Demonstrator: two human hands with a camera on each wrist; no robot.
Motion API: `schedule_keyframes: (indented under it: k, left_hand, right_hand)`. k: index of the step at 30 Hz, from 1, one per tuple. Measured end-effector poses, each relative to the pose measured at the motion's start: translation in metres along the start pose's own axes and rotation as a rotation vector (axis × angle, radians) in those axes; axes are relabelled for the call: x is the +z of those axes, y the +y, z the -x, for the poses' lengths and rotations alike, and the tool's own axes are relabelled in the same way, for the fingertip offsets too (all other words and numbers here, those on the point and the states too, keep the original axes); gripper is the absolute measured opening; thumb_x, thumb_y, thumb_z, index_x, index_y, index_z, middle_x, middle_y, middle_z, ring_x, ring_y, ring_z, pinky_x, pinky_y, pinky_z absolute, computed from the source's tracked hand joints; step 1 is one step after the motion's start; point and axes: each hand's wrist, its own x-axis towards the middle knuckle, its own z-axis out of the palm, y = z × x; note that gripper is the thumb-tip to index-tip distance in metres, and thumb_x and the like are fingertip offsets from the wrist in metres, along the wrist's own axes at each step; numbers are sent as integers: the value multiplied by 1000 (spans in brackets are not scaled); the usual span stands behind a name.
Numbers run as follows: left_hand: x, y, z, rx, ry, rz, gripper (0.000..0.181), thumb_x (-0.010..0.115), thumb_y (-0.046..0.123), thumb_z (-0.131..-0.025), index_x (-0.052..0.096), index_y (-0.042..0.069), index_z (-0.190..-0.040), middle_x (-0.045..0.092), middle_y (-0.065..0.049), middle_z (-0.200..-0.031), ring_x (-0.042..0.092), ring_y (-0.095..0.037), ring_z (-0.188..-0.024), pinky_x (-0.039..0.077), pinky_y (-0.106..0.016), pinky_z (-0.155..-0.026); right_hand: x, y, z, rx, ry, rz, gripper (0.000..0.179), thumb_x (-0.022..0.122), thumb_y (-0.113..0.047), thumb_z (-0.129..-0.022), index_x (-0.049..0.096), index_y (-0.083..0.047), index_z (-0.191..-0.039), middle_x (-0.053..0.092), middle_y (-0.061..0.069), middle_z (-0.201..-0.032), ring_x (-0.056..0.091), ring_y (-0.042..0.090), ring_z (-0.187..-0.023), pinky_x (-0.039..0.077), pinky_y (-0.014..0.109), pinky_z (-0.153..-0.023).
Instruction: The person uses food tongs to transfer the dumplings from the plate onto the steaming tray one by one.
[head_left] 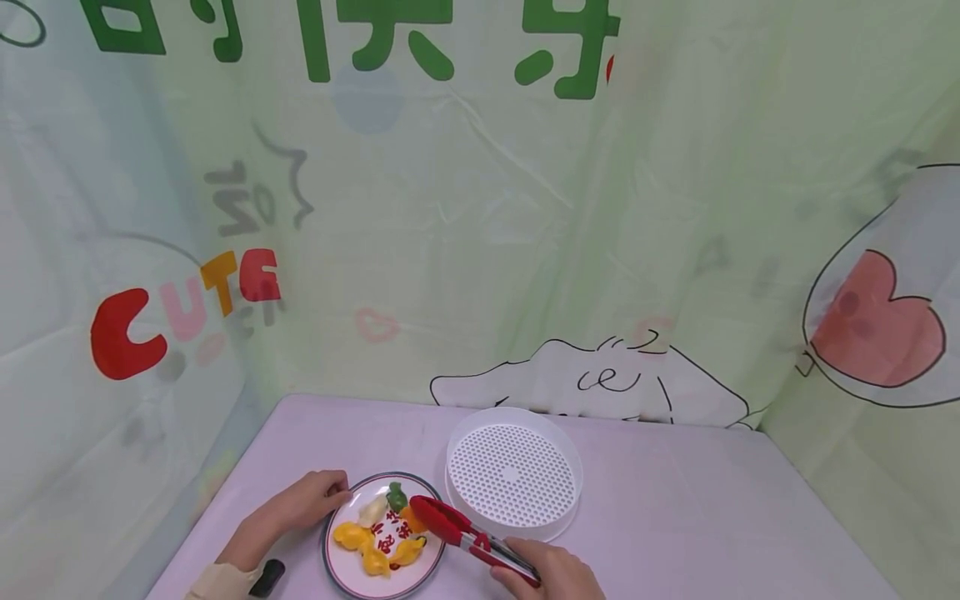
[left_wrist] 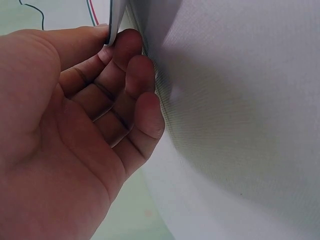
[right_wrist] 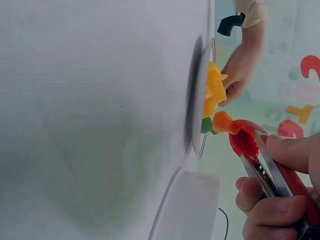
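My left hand (head_left: 309, 500) pinches the left rim of a white plate (head_left: 341, 575) with dark and red edge lines. In the left wrist view its thumb (left_wrist: 82, 42) lies over the rim and the fingers curl underneath. On the plate sit several yellow dumpling-shaped pieces (head_left: 375, 560), a cream one (head_left: 372, 512) and a green one (head_left: 397, 497), around red lettering. My right hand (head_left: 558, 573) grips red-and-metal tongs (head_left: 476, 542). An orange piece (right_wrist: 223, 122) is at the red tong tips, over the plate's right side in the head view.
A round white perforated tray (head_left: 513, 475) stands right of the plate, close to its rim. The pale table (head_left: 697, 508) meets a printed curtain (head_left: 487, 250) at the back and sides. A black band (head_left: 267, 577) is at my left wrist.
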Motion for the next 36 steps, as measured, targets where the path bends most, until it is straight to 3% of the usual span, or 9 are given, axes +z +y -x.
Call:
schedule_keyframes:
  k: [5,10,17,23,27,30,36]
  left_hand:
    - [-2,4,2,-20,-4,5,9,67,21,-97,64,13,-93,57,0,-77,51,-15,-73,46,-28,-68]
    - [-3,6,4,-25,-2,12,9,67,20,-97,64,13,-93,57,0,-77,51,-15,-74,46,-28,-68]
    - [-2,4,2,-16,-9,13,9,66,21,-97,64,13,-94,57,0,-78,51,-15,-74,46,-28,-68]
    - [-1,1,1,-2,-13,18,9,66,21,-97,64,13,-93,57,0,-77,51,-15,-73,45,-28,-67]
    - [-1,0,2,6,-10,16,9,66,20,-97,64,13,-93,57,0,-77,51,-15,-73,45,-27,-66]
    - [-1,0,1,1,-11,17,8,66,20,-97,64,13,-93,57,0,-77,51,-15,-73,45,-28,-67]
    - [0,0,0,0,-7,10,9,66,21,-97,64,13,-93,57,0,-77,51,-15,-74,46,-28,-68]
  right_hand:
    - [-8,-1,1,20,60,-30,55,73,-51,-86,69,-9,-122,69,-2,-92,56,14,-74,52,34,-66]
    - [-23,2,-2,67,173,16,55,75,-50,-84,71,-10,-122,72,-1,-99,57,14,-78,51,32,-69]
    - [-44,24,-12,107,299,85,54,76,-48,-85,71,-10,-122,74,0,-100,59,13,-80,55,38,-73]
    - [-52,47,-22,172,286,138,52,75,-46,-86,70,-7,-122,72,0,-91,53,14,-71,45,31,-61]
    - [-48,57,-24,183,265,149,54,74,-48,-86,70,-7,-121,63,-3,-75,48,13,-66,39,29,-56]
    - [-45,60,-25,186,264,144,55,73,-50,-86,71,-8,-121,53,-4,-68,46,13,-63,36,29,-54]
    - [-45,58,-26,192,265,138,51,74,-49,-86,71,-9,-119,50,-4,-65,45,13,-61,35,28,-53]
